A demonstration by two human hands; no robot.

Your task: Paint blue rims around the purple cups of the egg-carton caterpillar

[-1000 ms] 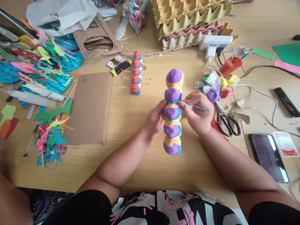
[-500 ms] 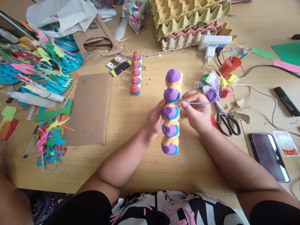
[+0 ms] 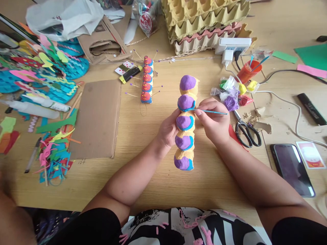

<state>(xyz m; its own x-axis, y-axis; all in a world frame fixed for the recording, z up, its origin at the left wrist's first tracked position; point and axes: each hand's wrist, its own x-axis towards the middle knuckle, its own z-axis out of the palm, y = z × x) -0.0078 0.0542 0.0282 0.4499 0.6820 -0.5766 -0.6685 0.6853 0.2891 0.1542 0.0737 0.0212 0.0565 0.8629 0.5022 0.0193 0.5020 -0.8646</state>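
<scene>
My left hand [image 3: 169, 127] is closed around a bumpy strip of egg carton [image 3: 185, 151], held up above the table. The strip is yellowish with a purple cap on every bump, and blue clay edges most of the caps. Between the thumb and fingers of my right hand [image 3: 213, 119] is a thin blue stick [image 3: 214, 111]. Its tip touches the strip at the blue band under the second bump from the top. A similar finished-looking caterpillar [image 3: 146, 81], red and blue with smiling faces and purple-tipped pins, lies beyond my left hand.
Flat cardboard [image 3: 95, 119] and paper scraps [image 3: 56, 153] lie on the left. Stacked egg trays [image 3: 206, 27] stand at the back. To the right are bagged clay [image 3: 231, 102], black-handled scissors [image 3: 247, 132], an orange cup [image 3: 249, 72] and a phone [image 3: 292, 170].
The stick's tip has shifted very slightly along the second bump's blue band, and a bit of the blue at its right side now stands away. My grip is the same in both hands.
</scene>
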